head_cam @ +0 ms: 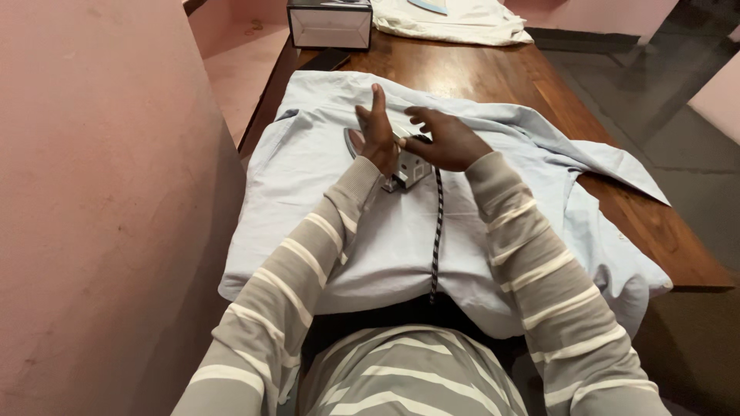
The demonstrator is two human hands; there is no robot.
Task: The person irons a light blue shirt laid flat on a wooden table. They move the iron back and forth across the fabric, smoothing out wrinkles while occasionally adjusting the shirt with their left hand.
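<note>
Pink-plastered walls close in on the left and far sides, and a long dark wooden table [493, 73] runs from the near edge away to the far end of the room. Most of the near half of the table is covered by a pale blue shirt [308, 169], which is spread flat, with its collar turned toward the far side and one sleeve trailed off over the right edge. At the far end a folded white cloth [455, 23] is laid, and just left of it a small dark box with a pale front [330, 25] is set. On the middle of the shirt an electric iron [405, 168] is stood, its soleplate tip seen at the left and a black-and-white braided cord [437, 231] led from it back toward the near edge. The iron is met from both sides by two arms in grey sleeves with white stripes. The left hand [378, 127] is held against the left flank of the iron with its fingers straight and pressed together, pointed to the far side, nothing being gripped. The right hand [447, 139] is curled loosely over the top and rear of the iron; whether the handle is fully clasped cannot be told. The work is judged to be at the point where the iron is being settled or adjusted between strokes. A firm hold on the handle would be called for next, with the fabric held flat and the cord kept clear of the soleplate.
</note>
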